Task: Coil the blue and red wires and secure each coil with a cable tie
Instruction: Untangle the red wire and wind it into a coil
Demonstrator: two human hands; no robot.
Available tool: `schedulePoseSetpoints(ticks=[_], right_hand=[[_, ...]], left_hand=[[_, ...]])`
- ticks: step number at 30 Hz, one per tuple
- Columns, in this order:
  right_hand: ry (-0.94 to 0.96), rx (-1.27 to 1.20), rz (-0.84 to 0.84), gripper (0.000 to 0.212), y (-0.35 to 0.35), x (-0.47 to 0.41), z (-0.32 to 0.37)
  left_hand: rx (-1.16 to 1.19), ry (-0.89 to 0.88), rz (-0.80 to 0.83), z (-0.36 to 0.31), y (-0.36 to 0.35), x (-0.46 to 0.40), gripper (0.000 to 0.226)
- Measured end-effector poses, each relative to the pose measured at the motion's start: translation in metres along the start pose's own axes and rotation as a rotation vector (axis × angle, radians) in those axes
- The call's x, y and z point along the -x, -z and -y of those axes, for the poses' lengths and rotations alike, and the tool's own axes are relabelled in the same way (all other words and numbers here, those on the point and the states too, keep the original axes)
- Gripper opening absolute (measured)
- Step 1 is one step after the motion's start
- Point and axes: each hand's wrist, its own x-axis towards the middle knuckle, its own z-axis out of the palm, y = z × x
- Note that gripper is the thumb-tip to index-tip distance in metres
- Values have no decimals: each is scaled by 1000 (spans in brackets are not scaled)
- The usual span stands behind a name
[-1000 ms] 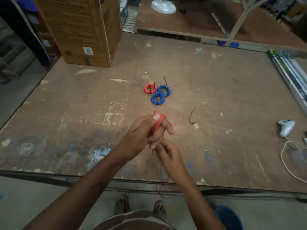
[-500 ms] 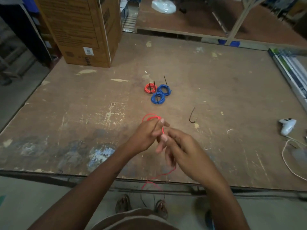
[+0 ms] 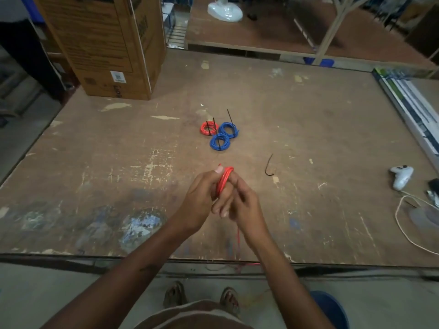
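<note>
Hands meet over worn brown wooden tabletop [image 3: 308, 129], near edge. Left hand [image 3: 202, 200] grips red wire coil [image 3: 224, 180] wound round its fingers, thumb pressing on top. Right hand [image 3: 244, 205], fingers curled, pinches wire tail hanging below. At 12 o'clock: tied red coil [image 3: 206, 128] w/ two tied blue coils [image 3: 224, 136], touching. Loose black cable tie [image 3: 269, 165] at 2 o'clock.

Red wire [image 3: 224, 180], blue coils [image 3: 219, 142]

A workshop or storeroom — a worn, paint-stained plywood worktable [image 3: 308, 129], a big cardboard carton [image 3: 104, 43] on its corner, a concrete floor [image 3: 35, 295] below.
</note>
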Motion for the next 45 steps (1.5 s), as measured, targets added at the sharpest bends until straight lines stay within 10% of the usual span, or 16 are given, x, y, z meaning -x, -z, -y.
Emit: schedulePoseSetpoints(ticks=[3,9,14,23,36,45], right_hand=[[50,61,113,22,-14,45,-2],[17,71,241,18,3,89,28],[103,-12,86,22,34,72,74],[179,173,-164,23,50,-36,77],[34,165,149,24,-17,60,13],[-86,-24,311,23,12,77,62]], left_hand=[[101,-47,-47,-10,-5,-7,52],[-596,-106,-227,4,18,-17,41],[-923,-34,-54,11,43,-13,35],[-417,18,64,10,14,15,60],[-163,-171,-111,-16,-5,-4,52],[-927,-124,-50,13,37,-25,37]])
